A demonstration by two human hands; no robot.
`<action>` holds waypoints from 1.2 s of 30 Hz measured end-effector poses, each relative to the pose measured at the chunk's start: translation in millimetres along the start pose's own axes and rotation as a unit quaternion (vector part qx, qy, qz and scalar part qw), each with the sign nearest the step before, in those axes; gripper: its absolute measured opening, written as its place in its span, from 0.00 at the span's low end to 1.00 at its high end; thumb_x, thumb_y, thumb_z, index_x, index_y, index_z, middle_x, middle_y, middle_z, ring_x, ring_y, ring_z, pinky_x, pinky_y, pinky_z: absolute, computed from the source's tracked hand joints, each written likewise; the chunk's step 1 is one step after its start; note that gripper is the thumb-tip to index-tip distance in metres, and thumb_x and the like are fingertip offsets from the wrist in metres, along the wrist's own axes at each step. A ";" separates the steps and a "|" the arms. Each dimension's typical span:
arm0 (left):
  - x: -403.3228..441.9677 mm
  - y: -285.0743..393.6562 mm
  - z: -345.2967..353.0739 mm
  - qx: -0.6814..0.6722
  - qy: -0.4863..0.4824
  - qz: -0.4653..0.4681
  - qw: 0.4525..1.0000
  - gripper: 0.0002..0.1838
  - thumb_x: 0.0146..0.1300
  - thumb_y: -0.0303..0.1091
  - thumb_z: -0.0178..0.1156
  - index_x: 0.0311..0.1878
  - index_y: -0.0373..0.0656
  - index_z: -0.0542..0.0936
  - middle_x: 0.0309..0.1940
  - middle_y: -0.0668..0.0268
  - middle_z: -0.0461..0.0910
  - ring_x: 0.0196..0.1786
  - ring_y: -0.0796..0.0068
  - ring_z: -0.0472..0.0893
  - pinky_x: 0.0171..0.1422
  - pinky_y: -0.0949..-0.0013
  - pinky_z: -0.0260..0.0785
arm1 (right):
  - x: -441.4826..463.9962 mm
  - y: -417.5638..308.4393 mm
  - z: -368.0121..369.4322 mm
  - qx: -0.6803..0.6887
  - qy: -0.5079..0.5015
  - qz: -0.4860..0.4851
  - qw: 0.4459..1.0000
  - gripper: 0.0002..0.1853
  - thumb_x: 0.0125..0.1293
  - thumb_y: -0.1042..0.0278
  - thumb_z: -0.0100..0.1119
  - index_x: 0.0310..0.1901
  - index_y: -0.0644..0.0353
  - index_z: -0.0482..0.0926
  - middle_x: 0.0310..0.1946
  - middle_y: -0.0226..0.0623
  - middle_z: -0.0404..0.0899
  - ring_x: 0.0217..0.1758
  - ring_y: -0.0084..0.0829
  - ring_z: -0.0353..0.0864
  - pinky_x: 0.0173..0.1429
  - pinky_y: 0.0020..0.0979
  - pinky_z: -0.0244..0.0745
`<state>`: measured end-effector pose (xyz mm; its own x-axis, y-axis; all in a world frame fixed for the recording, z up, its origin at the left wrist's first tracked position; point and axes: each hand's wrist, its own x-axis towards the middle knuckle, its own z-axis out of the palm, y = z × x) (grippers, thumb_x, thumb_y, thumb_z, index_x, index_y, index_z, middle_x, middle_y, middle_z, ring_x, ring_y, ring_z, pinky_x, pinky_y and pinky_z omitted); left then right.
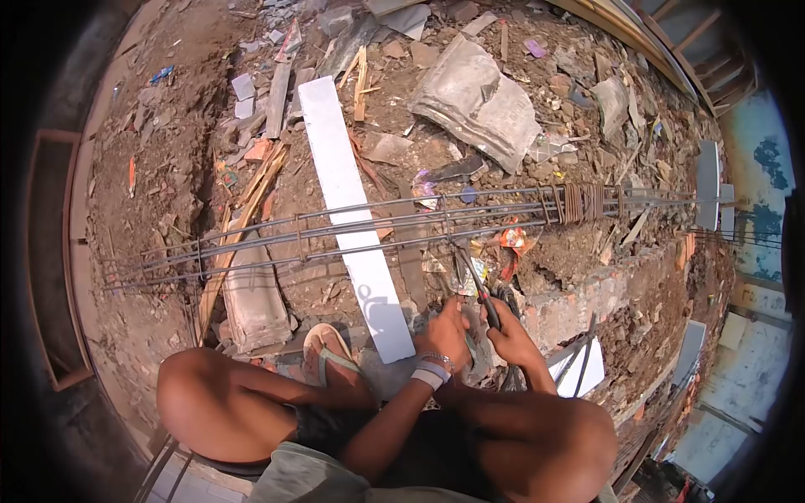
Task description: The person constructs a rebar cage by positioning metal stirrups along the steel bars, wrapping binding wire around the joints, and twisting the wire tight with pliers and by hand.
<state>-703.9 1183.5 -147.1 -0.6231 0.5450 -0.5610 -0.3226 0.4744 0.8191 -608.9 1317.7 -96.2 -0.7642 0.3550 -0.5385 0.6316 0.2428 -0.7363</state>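
My right hand is wrapped round a dark handle of the pliers. The head of the pliers reaches up to the lower bars of a long steel rebar cage, close to one of its stirrups. Just to the left, my left hand is closed, its fingers curled below the bars. Whatever it grips is too small or hidden to make out. The cage lies across the view, with several stirrups bunched toward its right part. Under it runs a long white board.
Rubble and broken brick cover the ground. A broken grey roof sheet lies beyond the cage. Split wood is at the left, and a low brick edge runs to the right. A sandalled foot rests near the board.
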 end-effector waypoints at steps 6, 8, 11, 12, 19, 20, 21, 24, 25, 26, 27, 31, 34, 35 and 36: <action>9.2 -2.4 21.0 -0.077 -0.005 -0.012 0.997 0.15 0.77 0.37 0.47 0.59 0.46 0.77 0.28 0.56 0.83 0.31 0.55 0.85 0.35 0.54 0.74 | -6.0 -25.2 1.8 -0.024 0.005 -0.023 0.999 0.30 0.54 0.88 0.49 0.62 0.62 0.68 0.57 0.50 0.68 0.67 0.52 0.66 0.72 0.41 0.60; 9.7 2.4 20.7 -0.065 0.002 -0.018 0.998 0.15 0.77 0.38 0.48 0.59 0.45 0.78 0.28 0.55 0.83 0.30 0.55 0.85 0.35 0.55 0.73 | -0.8 -34.1 -2.1 -0.038 -0.001 -0.032 0.999 0.29 0.53 0.88 0.50 0.59 0.62 0.69 0.58 0.53 0.69 0.68 0.56 0.65 0.72 0.46 0.61; 16.3 -8.7 37.4 -0.046 0.038 0.049 0.997 0.15 0.77 0.40 0.49 0.58 0.45 0.78 0.29 0.53 0.83 0.30 0.53 0.84 0.35 0.55 0.73 | -1.1 -44.5 -15.3 -0.129 -0.018 -0.053 0.990 0.32 0.53 0.87 0.50 0.63 0.62 0.68 0.61 0.53 0.68 0.70 0.55 0.65 0.73 0.44 0.60; 19.3 -16.6 45.3 -0.039 0.054 0.087 0.994 0.16 0.77 0.41 0.49 0.58 0.45 0.78 0.29 0.53 0.83 0.30 0.52 0.84 0.35 0.56 0.73 | 0.1 -50.4 -20.7 -0.137 -0.030 -0.043 0.989 0.33 0.53 0.87 0.49 0.64 0.63 0.66 0.63 0.53 0.67 0.70 0.54 0.65 0.73 0.42 0.60; 8.4 9.7 36.2 -0.062 0.092 0.075 0.991 0.12 0.72 0.31 0.53 0.53 0.38 0.80 0.27 0.56 0.82 0.30 0.59 0.84 0.36 0.58 0.72 | 6.7 -73.4 -42.7 0.029 -0.122 0.120 0.985 0.33 0.54 0.88 0.46 0.66 0.62 0.65 0.59 0.44 0.73 0.65 0.41 0.73 0.67 0.38 0.67; 8.8 5.7 34.5 -0.102 0.068 0.037 0.992 0.11 0.73 0.31 0.52 0.52 0.37 0.80 0.26 0.58 0.81 0.30 0.63 0.84 0.35 0.59 0.72 | 2.4 -73.4 -43.6 0.072 -0.119 0.141 0.980 0.36 0.54 0.88 0.44 0.69 0.61 0.62 0.60 0.45 0.72 0.67 0.40 0.72 0.69 0.40 0.67; 13.2 3.2 29.7 -0.138 0.015 -0.001 0.990 0.11 0.74 0.31 0.52 0.52 0.39 0.79 0.28 0.58 0.82 0.30 0.64 0.84 0.34 0.61 0.72 | -1.3 -72.4 -43.4 0.114 -0.116 0.160 0.974 0.39 0.54 0.88 0.43 0.73 0.61 0.59 0.61 0.46 0.72 0.70 0.40 0.72 0.70 0.42 0.67; 18.8 -9.5 29.3 -0.149 -0.052 -0.009 0.987 0.12 0.77 0.34 0.50 0.51 0.40 0.80 0.35 0.58 0.85 0.30 0.73 0.82 0.31 0.67 0.70 | -22.6 -80.0 -41.6 0.278 -0.124 0.186 0.934 0.42 0.54 0.91 0.42 0.74 0.63 0.55 0.67 0.45 0.69 0.71 0.41 0.72 0.67 0.38 0.71; 22.3 -26.7 37.8 -0.323 -0.145 -0.041 0.934 0.14 0.77 0.38 0.49 0.52 0.39 0.79 0.36 0.57 0.85 0.30 0.73 0.81 0.30 0.67 0.71 | -25.9 -84.5 -41.7 0.298 -0.133 0.200 0.924 0.42 0.54 0.92 0.42 0.75 0.63 0.55 0.68 0.46 0.69 0.72 0.40 0.72 0.66 0.37 0.71; 29.4 -53.1 50.5 -0.482 -0.233 -0.072 0.842 0.17 0.77 0.41 0.48 0.54 0.38 0.78 0.38 0.57 0.85 0.30 0.73 0.81 0.30 0.67 0.71 | -23.8 -86.8 -39.3 0.307 -0.166 0.207 0.914 0.45 0.54 0.92 0.42 0.77 0.62 0.51 0.70 0.47 0.67 0.72 0.40 0.72 0.65 0.34 0.72; 28.0 -74.0 62.2 -0.596 -0.270 -0.091 0.751 0.23 0.75 0.48 0.48 0.57 0.36 0.75 0.41 0.57 0.83 0.32 0.71 0.81 0.32 0.66 0.72 | -23.7 -83.8 -32.1 0.340 -0.163 0.208 0.903 0.45 0.53 0.92 0.42 0.77 0.62 0.50 0.70 0.47 0.67 0.72 0.40 0.71 0.64 0.33 0.72; 32.7 -121.0 90.5 -0.747 -0.361 -0.163 0.535 0.39 0.68 0.62 0.49 0.65 0.32 0.66 0.50 0.55 0.77 0.42 0.63 0.80 0.48 0.62 0.76 | -14.1 -33.6 -7.7 0.393 -0.159 0.196 0.884 0.45 0.51 0.93 0.43 0.75 0.62 0.52 0.72 0.48 0.63 0.76 0.46 0.66 0.65 0.34 0.69; 35.0 -120.8 99.8 -0.685 -0.333 -0.189 0.620 0.43 0.66 0.64 0.51 0.67 0.31 0.63 0.46 0.57 0.77 0.35 0.69 0.78 0.41 0.66 0.76 | -0.4 -38.8 -1.7 0.434 -0.167 0.160 0.871 0.33 0.47 0.92 0.44 0.58 0.59 0.63 0.74 0.53 0.59 0.78 0.53 0.61 0.76 0.47 0.62; 34.3 -121.9 100.5 -0.676 -0.328 -0.188 0.633 0.43 0.66 0.64 0.51 0.67 0.31 0.63 0.47 0.57 0.77 0.36 0.69 0.78 0.42 0.66 0.76 | -3.0 -34.3 -1.0 0.453 -0.160 0.162 0.862 0.30 0.47 0.92 0.44 0.55 0.58 0.63 0.74 0.54 0.59 0.78 0.53 0.60 0.76 0.48 0.61; 32.9 -122.3 100.8 -0.671 -0.324 -0.184 0.641 0.43 0.66 0.64 0.51 0.67 0.32 0.63 0.47 0.57 0.76 0.36 0.68 0.78 0.42 0.65 0.76 | -3.9 -31.0 0.8 0.471 -0.153 0.162 0.853 0.28 0.47 0.92 0.44 0.51 0.57 0.63 0.73 0.54 0.60 0.79 0.54 0.60 0.77 0.50 0.60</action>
<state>-613.1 1213.1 -277.8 -0.0417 0.9461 -0.3213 -0.9565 -0.1307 -0.2608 -625.5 1308.0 -71.6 -0.6587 -0.0225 -0.7521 0.5416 -0.7080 -0.4532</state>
